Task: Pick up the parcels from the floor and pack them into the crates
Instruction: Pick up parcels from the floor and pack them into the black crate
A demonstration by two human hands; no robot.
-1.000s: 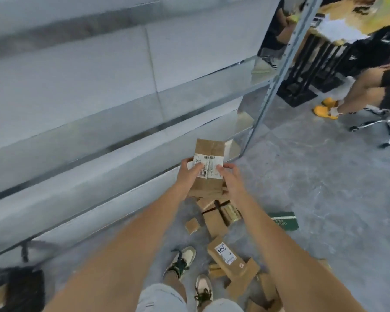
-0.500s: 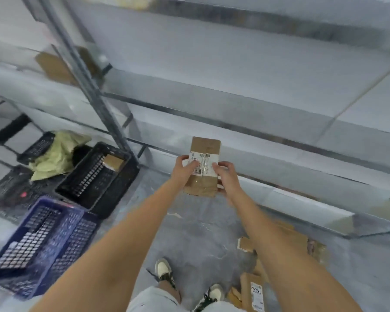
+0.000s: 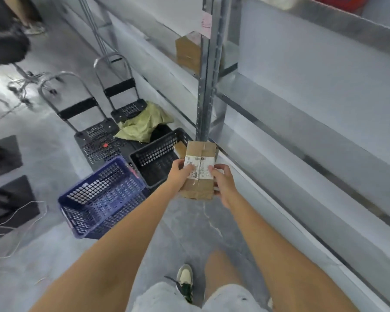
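Grey concrete floor [image 3: 43, 154] beside metal shelving [image 3: 208, 86] (both hands' fingers [image 3: 190, 168] pinching taped parcel [image 3: 199, 172]), crates [image 3: 104, 197] nearby.

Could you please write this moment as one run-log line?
phase: carrying | held: parcel, left hand and right hand | nearest: black crate, blue crate | placed: not yet

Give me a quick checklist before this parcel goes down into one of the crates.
1. Grip: left hand and right hand both hold the parcel: ok.
2. Black crate has room: ok, only one small parcel inside.
3. Blue crate open and empty: ok.
4. Parcel over a crate: not ok, it is at the black crate's near right edge.
5. Parcel's seal underneath: cannot tell.
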